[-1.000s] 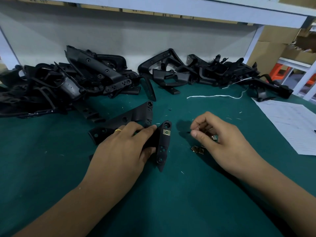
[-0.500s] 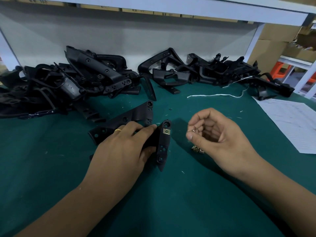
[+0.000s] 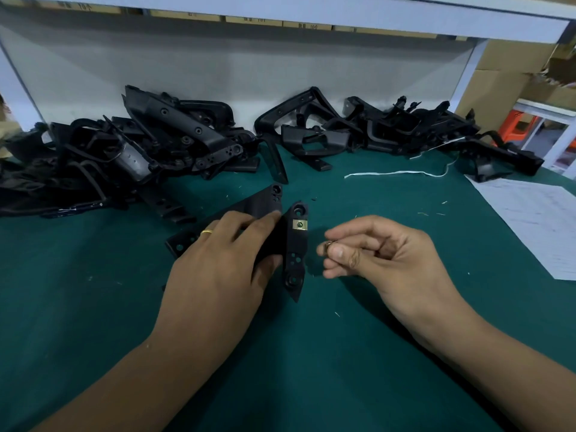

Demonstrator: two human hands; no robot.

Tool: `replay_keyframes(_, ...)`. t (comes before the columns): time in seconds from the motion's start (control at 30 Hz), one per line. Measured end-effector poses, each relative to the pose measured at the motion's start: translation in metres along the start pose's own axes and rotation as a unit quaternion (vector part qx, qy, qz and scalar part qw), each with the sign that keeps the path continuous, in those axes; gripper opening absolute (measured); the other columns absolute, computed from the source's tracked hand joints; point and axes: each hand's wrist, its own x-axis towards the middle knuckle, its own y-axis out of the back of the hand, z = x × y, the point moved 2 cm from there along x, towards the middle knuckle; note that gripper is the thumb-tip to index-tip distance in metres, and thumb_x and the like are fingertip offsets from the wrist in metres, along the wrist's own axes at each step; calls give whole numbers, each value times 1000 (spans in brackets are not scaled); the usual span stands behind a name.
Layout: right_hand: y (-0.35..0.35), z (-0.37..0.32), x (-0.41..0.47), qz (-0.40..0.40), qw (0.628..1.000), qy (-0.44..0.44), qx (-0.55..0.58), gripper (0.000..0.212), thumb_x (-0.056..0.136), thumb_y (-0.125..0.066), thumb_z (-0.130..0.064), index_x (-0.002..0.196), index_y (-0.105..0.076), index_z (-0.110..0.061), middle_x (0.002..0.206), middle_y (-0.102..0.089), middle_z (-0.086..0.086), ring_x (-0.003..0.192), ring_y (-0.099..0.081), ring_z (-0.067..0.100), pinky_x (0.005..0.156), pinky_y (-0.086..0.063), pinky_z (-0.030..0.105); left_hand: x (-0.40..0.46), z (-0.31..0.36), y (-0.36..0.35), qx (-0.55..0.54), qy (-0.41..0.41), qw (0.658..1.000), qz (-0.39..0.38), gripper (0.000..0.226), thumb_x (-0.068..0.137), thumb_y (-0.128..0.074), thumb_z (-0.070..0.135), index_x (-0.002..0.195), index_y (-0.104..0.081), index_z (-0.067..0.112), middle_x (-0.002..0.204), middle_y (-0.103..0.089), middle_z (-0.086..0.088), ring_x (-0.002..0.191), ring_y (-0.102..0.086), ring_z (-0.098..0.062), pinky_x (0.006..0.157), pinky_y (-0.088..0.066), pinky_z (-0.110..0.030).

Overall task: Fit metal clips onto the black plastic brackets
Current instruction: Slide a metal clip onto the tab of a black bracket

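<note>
head view: a black plastic bracket is held at the centre of the green table mat by the left hand, w/ fingers curled over its left side and the thumb tucked under near its lower half. the bracket's narrow face is turned up, running roughly near-to-far. one brass-coloured metal clip is already seated near the bracket's far end, just below the top hole. a gold ring is worn on one finger of the left hand. a second bracket lies partly under the left hand's fingers, angled toward the far right.

the right hand is kept just right of the held bracket, not touching it, fingers curled; a small metal clip is pinched betw. thumb and forefinger, only its edge visible.

at the back of the mat, piles of black plastic parts are seen: one pile at far left, another at far right. a white string lies in front of the right pile. a printed paper sheet lies at the mat's right edge. cardboard boxes are stacked beyond the right corner.
</note>
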Motion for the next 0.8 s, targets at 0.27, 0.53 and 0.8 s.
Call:
replay_keyframes(0.27, -7, 0, -3, -50, 996, -26, 76, 21, 94, -62, -6, 110, -74, 0, 106, -76, 24, 96, -77, 34, 85, -63, 37, -1, -1, 2, -13, -1, 998, 63, 53, 89, -65, 34, 140, -57, 27, 120, -59, 7, 104, -60, -20, 67, -47, -30)
replay_keyframes(0.53, -13, -9, -7, -30, 998, 7, 53, 16, 77, -77, -7, 90, -71, 0, 84, -76, 26, 75, -78, 38, 67, -64, 41, -3, 1, 7, -49, -4, 995, 92, 54, 88, -65, 33, 141, -54, 29, 124, -56, 9, 105, -59, -18, 68, -54, -37)
replay_keyframes(0.8, -15, -5, -7, -50, 997, -3, 58, 11, 86, -71, -6, 97, -74, -6, 88, -76, 23, 79, -78, 33, 72, -64, 38, -4, 2, 8, -60, -13, 993, 96, 57, 89, -68, 33, 143, -53, 29, 126, -53, 8, 109, -60, -20, 69, -59, -46)
